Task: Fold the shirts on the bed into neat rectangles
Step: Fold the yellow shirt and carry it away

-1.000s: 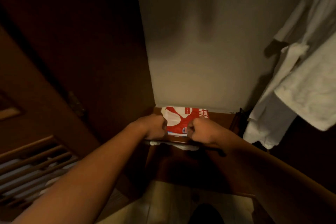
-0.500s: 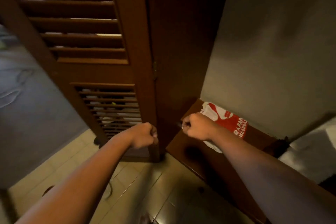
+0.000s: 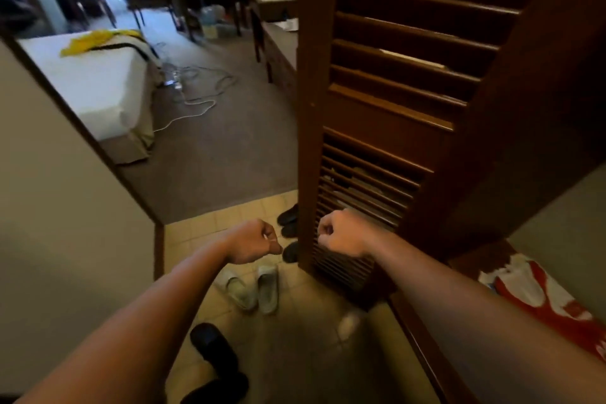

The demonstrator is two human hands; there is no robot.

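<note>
1. left hand (image 3: 254, 241) and right hand (image 3: 341, 233): both curled into fists, nothing held, raised side by side over the tiled floor (image 3: 311, 338) in front of the louvred door (image 3: 377, 108).
2. one shirt, red and white (image 3: 537, 295), lies folded on a dark shelf (image 3: 426, 331) at our right, apart from both hands.
3. the bed (image 3: 95, 88) is well apart, through the doorway; a yellow shirt (image 3: 98, 41) lies crumpled on its far end.
4. we judge the yellow shirt to be next. expect soft, light, limp cloth, no stiffness, not fragile.
5. grip plan: pinch both shoulder seams, shake flat, lay it face down on the mattress.
6. hazard: shoes (image 3: 252, 289) and cables (image 3: 196, 92) lie on the floor along the way.
</note>
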